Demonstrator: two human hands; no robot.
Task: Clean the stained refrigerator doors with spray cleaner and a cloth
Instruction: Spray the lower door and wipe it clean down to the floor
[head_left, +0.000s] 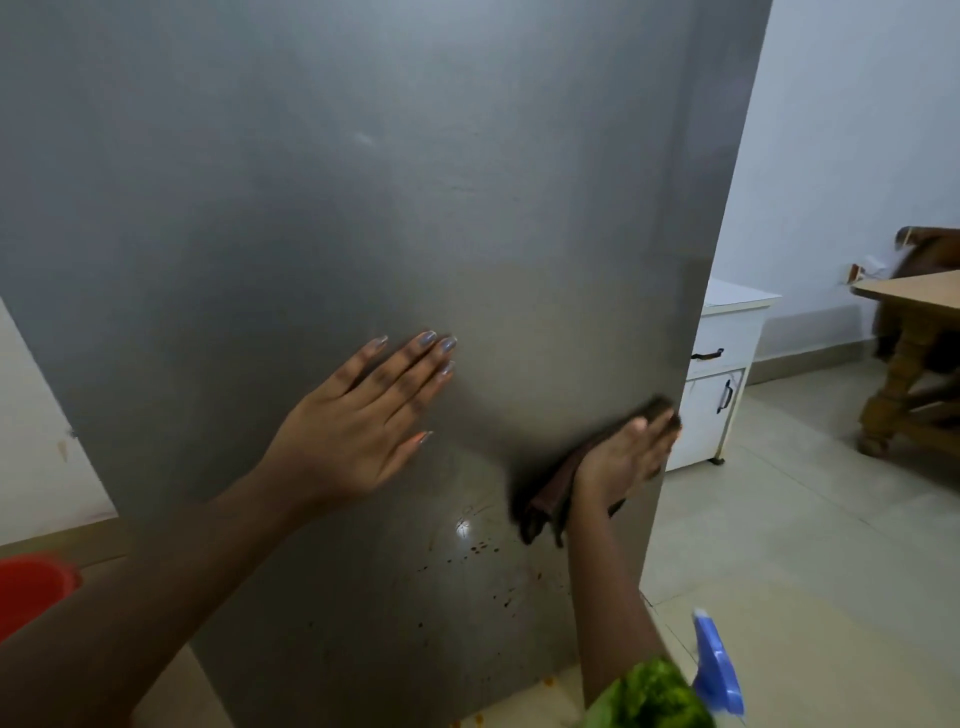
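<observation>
Brown cloth (545, 501) is pressed under a flat right hand (626, 447) at mid-right of the refrigerator door (363, 182); left hand (358, 415) is laid flat, empty; lower-centre stains (478, 548) are judged unwiped.

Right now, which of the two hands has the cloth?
The right hand, pressing the brown cloth to the refrigerator door near its right edge; the left hand lies flat and bare.

The right hand (623, 452) covers most of the cloth (545, 501). The bottom edge cuts off the spray bottle (717, 670); the left edge cuts a red tub (31, 587), the right edge the table (914, 286).
</observation>
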